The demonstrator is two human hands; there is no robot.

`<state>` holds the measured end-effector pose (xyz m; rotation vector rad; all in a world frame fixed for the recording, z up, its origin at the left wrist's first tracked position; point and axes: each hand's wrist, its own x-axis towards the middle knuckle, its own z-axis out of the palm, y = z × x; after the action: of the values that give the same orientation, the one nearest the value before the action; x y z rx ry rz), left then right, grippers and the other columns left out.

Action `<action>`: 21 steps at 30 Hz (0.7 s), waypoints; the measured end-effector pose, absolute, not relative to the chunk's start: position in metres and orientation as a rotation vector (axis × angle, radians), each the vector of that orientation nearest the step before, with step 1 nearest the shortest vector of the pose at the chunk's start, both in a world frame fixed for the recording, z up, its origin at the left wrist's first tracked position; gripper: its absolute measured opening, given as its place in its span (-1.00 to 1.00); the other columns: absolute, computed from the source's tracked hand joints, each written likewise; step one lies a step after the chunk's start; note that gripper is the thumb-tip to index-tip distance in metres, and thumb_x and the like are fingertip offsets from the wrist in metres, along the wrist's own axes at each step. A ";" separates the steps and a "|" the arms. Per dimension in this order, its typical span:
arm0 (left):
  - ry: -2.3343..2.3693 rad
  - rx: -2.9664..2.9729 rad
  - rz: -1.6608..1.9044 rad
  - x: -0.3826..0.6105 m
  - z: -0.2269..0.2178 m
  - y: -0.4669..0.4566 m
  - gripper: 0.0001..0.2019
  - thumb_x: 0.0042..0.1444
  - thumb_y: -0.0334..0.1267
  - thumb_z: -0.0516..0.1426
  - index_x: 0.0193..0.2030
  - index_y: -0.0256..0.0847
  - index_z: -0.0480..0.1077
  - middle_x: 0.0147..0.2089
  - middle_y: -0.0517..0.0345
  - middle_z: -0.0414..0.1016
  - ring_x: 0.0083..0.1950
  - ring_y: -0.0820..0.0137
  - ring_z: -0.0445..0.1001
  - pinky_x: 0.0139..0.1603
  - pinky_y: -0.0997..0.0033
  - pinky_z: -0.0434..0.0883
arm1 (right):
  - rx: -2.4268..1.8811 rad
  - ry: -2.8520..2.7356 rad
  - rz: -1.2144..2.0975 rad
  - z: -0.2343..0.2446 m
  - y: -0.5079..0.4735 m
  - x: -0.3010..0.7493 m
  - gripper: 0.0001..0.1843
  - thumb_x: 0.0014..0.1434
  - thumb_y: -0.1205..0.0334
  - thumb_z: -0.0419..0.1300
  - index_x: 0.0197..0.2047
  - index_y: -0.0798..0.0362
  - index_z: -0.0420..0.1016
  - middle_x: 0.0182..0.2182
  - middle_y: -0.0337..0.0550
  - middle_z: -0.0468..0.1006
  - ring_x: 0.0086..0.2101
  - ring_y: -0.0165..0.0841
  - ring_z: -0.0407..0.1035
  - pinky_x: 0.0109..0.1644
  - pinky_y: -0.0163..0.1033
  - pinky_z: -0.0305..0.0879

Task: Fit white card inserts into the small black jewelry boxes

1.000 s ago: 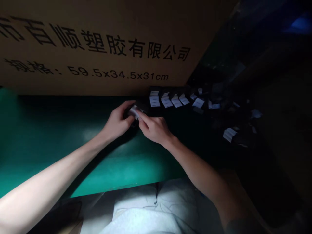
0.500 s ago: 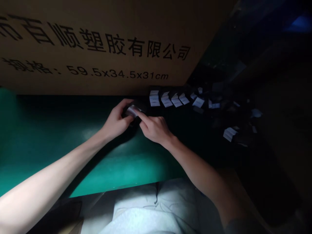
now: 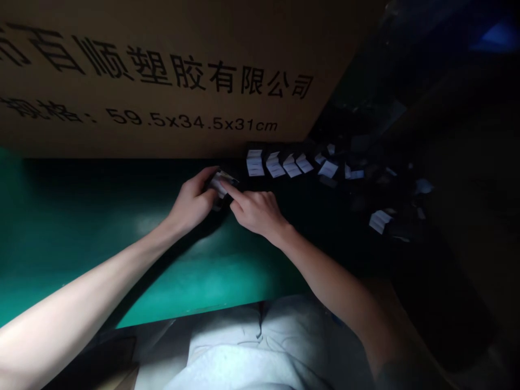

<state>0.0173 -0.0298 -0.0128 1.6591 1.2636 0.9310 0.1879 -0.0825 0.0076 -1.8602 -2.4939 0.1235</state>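
1. The left hand point(image 3: 190, 205) is raised above the green surface point(image 3: 203, 276), its fingers point(image 3: 200, 179) curled and clenched around a small dark item point(image 3: 215, 190) with a white slip point(image 3: 219, 184) at its top.
2. The right hand point(image 3: 257, 212) is just beside the left. Its index finger point(image 3: 234, 189) is stretched out and touches the slip, and the other fingers are loosely bent. Whether the right hand is gripping anything, I cannot tell, because the hands and shadow hide the contact.
3. The slip sits between the 2 hands, close to the far edge of the surface. It is too small and dim to read.
4. A row of folded white slips point(image 3: 255, 163) lies just beyond the right hand, in deep shadow. More slips are scattered further right, including a lone one point(image 3: 378, 222).
5. A cardboard carton point(image 3: 162, 81) stands along the far edge of the surface, printed in black Chinese characters and "59.5x34.5x31cm".
6. Grey clothing point(image 3: 244, 357) shows on the person's lap, below the near edge of the surface.
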 end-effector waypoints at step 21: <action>1.281 1.773 0.792 0.014 -0.012 -0.027 -0.29 -0.03 -0.31 0.07 0.33 -0.23 0.50 -0.14 0.07 0.70 -0.18 0.16 0.60 -0.36 0.39 0.53 | -1.891 -2.504 -0.008 0.008 -0.085 0.188 -0.35 0.47 0.24 -0.15 0.57 -0.22 0.04 -0.20 -0.02 0.71 -0.22 -0.20 0.60 -0.11 -0.18 0.41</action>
<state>0.0140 -0.0269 -0.0124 1.7732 1.2809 0.7925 0.1878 -0.0846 0.0082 -1.8905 -2.5039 -0.0083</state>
